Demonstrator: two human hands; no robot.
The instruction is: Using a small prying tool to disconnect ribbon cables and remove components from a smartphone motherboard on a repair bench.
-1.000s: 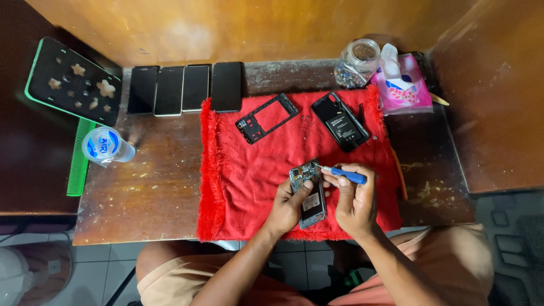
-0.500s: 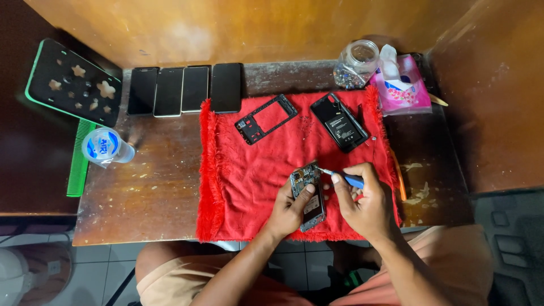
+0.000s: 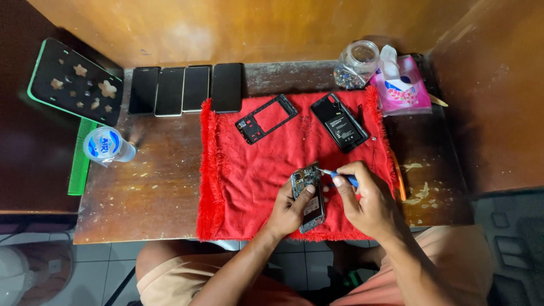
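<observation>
Red fringed cloth (image 3: 255, 187) on a brown, paint-flecked wooden table (image 3: 147, 192); black phone frame (image 3: 266, 119) and black back cover (image 3: 341, 122); blue-handled screwdriver (image 3: 344, 177); pink floral tissue pack (image 3: 401, 88); green comb (image 3: 80, 158); black, green-edged tray (image 3: 75, 81) with pale star cutouts.

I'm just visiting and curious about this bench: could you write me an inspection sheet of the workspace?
Surface: worn wooden table, red fringed cloth on it.
Job's things: opened phone with bare circuit board; blue-handled screwdriver, tip at its top.
Clutter: black phone frame, black back cover, four dark phones, glass jar, pink tissue pack, water bottle, green comb.
Grippers: left hand holds phone; right hand holds screwdriver.
Cables: nothing seen.
Surroundings: wooden walls, tiled floor.
</observation>
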